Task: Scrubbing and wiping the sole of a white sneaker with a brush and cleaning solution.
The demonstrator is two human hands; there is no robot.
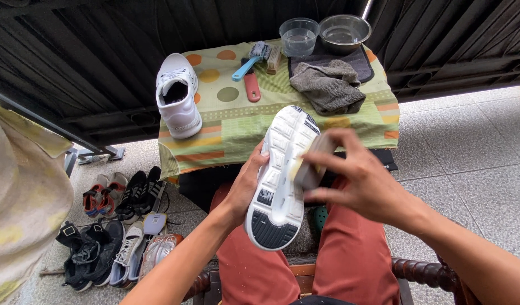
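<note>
- Scrubbing the sole is the step I judge to be in hand: my left hand [246, 186] grips the white shoe [279, 181] by its left side, sole turned up, over my lap.
- My right hand [358, 181] is clenched around a small block-shaped brush [310, 164], pressed against the right side of the sole near its middle.
- The next move, as I read it, calls for short strokes along the sole, with the left hand bracing firmly so the shoe does not twist.
- Just beyond the shoe's toe is the near edge of the small table [378, 127] with its dotted cloth — little room to push forward.
- On the table: the second white shoe [178, 96] at the left, a blue-handled brush [249, 62] and a red-handled one [252, 87] in the middle, a grey rag [327, 85] at the right, and at the far edge a clear plastic tub [298, 36] beside a metal bowl [344, 33].
- Down at the left, a heap of shoes [116, 226] lies on the floor, well apart from my hands.
- Open room lies to the right — over the tiled floor [468, 152].
</note>
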